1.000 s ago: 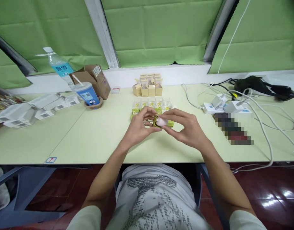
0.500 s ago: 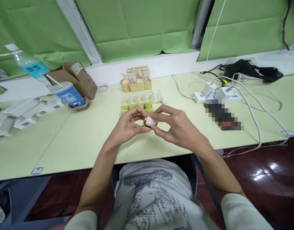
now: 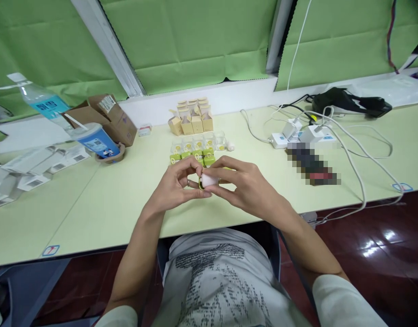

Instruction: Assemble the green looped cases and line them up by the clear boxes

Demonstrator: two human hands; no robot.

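Over the near part of the table, my left hand [image 3: 171, 188] pinches a small green case cover [image 3: 200, 184] between thumb and fingertips. My right hand [image 3: 253, 188] grips a small pinkish-white rounded case [image 3: 209, 180], which looks like an earbud case. The white case sits against the cover's opening; how deep it goes in, I cannot tell. Just beyond my fingers are several green cases [image 3: 209, 159] with ring-like loops. Behind these stand several clear plastic containers [image 3: 198, 141] with yellow marks, and a small white rounded piece [image 3: 230, 146] lies at their right.
Several small tan boxes [image 3: 196, 124] stand open near the wall. To the left are a blue cup [image 3: 99, 141], a tilted bottle [image 3: 47, 102], a brown carton [image 3: 118, 120] and white boxes [image 3: 35, 179]. A power strip [image 3: 279, 140] with cables lies right, beside a black strapped item [image 3: 348, 103].
The white case has turned a little in my fingers, so less of the green cover shows. Both hands have shifted slightly left and lower in the view, while the whole view has also shifted.
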